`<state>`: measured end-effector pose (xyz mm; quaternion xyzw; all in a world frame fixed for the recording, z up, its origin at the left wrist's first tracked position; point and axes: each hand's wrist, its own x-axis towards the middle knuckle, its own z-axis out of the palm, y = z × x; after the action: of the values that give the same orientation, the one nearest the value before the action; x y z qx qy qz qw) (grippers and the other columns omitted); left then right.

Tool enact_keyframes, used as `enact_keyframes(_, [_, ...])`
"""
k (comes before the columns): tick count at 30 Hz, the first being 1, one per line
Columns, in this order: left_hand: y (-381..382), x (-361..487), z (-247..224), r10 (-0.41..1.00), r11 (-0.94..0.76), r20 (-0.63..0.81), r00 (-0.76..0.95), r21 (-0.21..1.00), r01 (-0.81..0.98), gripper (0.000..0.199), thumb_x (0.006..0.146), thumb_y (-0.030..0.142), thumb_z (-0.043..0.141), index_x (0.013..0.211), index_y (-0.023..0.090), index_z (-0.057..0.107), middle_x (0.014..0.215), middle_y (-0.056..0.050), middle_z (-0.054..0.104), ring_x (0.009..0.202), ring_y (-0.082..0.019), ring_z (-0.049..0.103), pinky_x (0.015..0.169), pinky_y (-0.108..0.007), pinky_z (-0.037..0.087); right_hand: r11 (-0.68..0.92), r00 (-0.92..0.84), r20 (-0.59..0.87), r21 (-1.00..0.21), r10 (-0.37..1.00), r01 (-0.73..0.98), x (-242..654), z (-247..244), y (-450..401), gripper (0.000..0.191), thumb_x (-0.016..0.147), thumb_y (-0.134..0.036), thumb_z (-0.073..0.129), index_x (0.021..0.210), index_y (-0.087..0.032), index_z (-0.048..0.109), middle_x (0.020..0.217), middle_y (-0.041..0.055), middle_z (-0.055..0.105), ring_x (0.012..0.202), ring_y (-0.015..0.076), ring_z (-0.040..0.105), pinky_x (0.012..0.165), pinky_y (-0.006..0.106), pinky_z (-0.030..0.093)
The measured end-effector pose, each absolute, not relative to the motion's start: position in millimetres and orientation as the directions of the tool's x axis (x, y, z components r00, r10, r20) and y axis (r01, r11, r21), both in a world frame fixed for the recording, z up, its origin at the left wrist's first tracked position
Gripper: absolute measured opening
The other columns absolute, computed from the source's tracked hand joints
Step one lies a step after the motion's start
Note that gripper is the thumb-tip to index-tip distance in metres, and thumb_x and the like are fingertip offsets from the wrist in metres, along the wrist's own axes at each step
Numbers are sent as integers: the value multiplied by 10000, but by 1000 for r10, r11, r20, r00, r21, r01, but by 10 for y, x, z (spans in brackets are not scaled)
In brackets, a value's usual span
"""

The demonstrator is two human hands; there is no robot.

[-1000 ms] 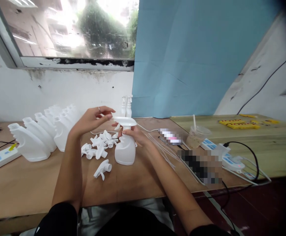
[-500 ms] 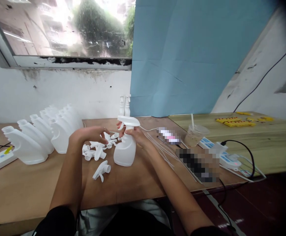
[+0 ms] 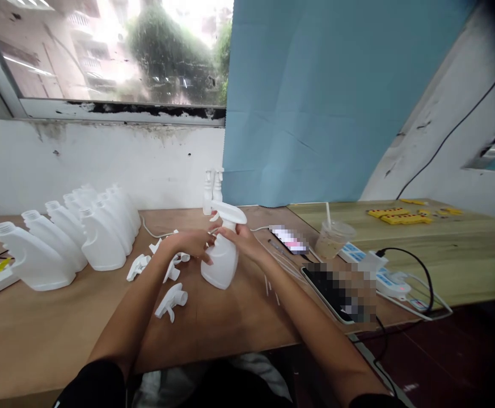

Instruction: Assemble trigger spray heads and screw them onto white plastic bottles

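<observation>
Spray bottle [image 3: 219, 269] of smooth, translucent white plastic, with a flared body and a narrow neck, leaning slightly over the brown table [image 3: 213, 334]; contact of its base with the surface cannot be made out. The trigger head [image 3: 231, 213], a glossy, opaque white wedge, caps it. The right hand [image 3: 244, 242] grips the neck just below this head, thumb across the near face and fingers wrapped behind. The left hand [image 3: 193, 243] lies at the bottle's left flank, fingers bent against the plastic; whether they grip or merely touch cannot be told. Near left of the bottle: loose trigger heads [image 3: 172, 301], hard and angular with ribbed round collars, some partly covered by the left forearm. Farther left: uncapped bottles [image 3: 45, 258] standing in slanting rows, with threaded mouths and curved shoulders. Directly behind the bottle: two slim capped bottles [image 3: 212, 194], upright and side by side. Right of the bottle: thin, pale flexible tubes [image 3: 284, 259] and, beyond them, a clear, round-walled cup [image 3: 333, 239] with a straw.
</observation>
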<state>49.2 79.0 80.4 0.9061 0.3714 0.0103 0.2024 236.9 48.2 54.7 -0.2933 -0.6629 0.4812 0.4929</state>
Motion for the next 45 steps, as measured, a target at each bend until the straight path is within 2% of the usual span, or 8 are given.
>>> enact_keyframes(3, [962,317,785,722,-556,-101,685,504,661,344,696,466,709,844,183,582,824,-41,687,665,-202,655,586,-283,472,522,-238,507,-853,829,0,2578,467,531,551,796,-428,677,1293,-253,518,1324,90,546,1109,213,590,921,350,501])
enact_keyframes(5, [1090,182,799,818,-460,0,575,600,655,352,748,507,661,817,184,538,717,-29,673,620,-197,656,558,-274,470,549,-160,536,-834,829,49,2788,389,599,576,820,-411,649,1350,-302,449,1444,73,429,1156,197,569,955,341,482])
enact_keyframes(10, [1665,38,751,937,-267,342,70,574,774,382,793,546,601,811,167,553,545,-27,637,697,-225,687,728,-297,496,405,-1,423,-867,906,289,3290,41,885,458,817,-349,590,1250,-232,493,1268,93,555,821,149,649,724,301,534])
enact_keyframes(14, [2279,152,543,925,-70,358,-127,490,869,420,777,479,618,982,113,609,707,-97,697,877,-281,683,788,-319,493,377,12,430,-804,903,460,3444,-261,988,355,822,-265,515,1168,-192,535,1086,73,623,633,126,607,616,284,501])
enact_keyframes(18, [2698,364,291,924,18,328,-198,480,877,526,729,423,661,1112,70,585,1058,-216,673,1052,-353,621,839,-373,483,427,-129,478,-591,869,684,3430,-402,934,281,856,-209,496,1116,-188,600,948,51,674,668,147,598,665,278,464])
enact_keyframes(25, [3099,652,42,904,86,317,-287,523,848,681,779,434,627,1274,-6,465,1203,-290,592,1103,-385,591,891,-415,467,585,-351,520,-400,779,706,3246,-470,840,175,885,-123,483,873,-169,651,817,60,676,742,167,587,715,276,434])
enact_keyframes(36, [3349,845,-176,911,93,276,-305,583,807,786,860,624,457,1348,10,397,1161,-300,608,1114,-407,586,880,-446,451,655,-415,537,-401,734,640,3136,-416,696,181,889,-91,479,902,-161,645,815,65,677,759,175,608,717,274,440])
enact_keyframes(45, [3385,794,-209,939,87,210,-272,622,778,786,861,697,377,1288,42,462,1081,-270,645,934,-361,667,826,-415,471,642,-426,504,-409,751,648,3124,-519,726,174,892,-102,487,900,-183,641,829,53,668,766,164,598,729,265,432])
